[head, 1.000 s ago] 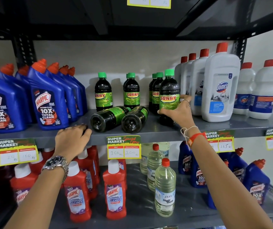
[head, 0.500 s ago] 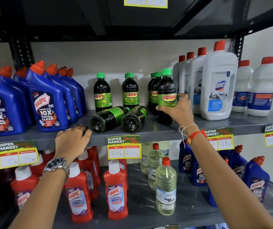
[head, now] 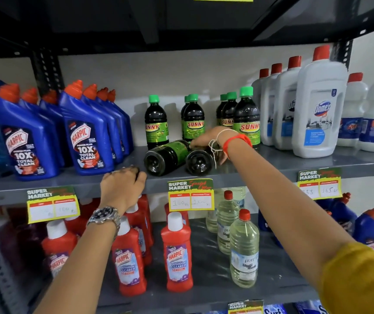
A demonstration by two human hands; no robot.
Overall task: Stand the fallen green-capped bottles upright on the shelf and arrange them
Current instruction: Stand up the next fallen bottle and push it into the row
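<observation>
Right hand (head: 213,141) is draped over the right-hand fallen Sunny bottle (head: 200,160), grip curled around its body, though how firmly it clamps I cannot tell; the left hand (head: 122,185) rests flat and empty on the shelf edge (head: 260,172). Best move, I'd say: lift the cap end and pivot on the base, steering clear of the other fallen Sunny bottle (head: 166,156) touching it and the upright Sunny bottles (head: 247,123) just behind.
</observation>
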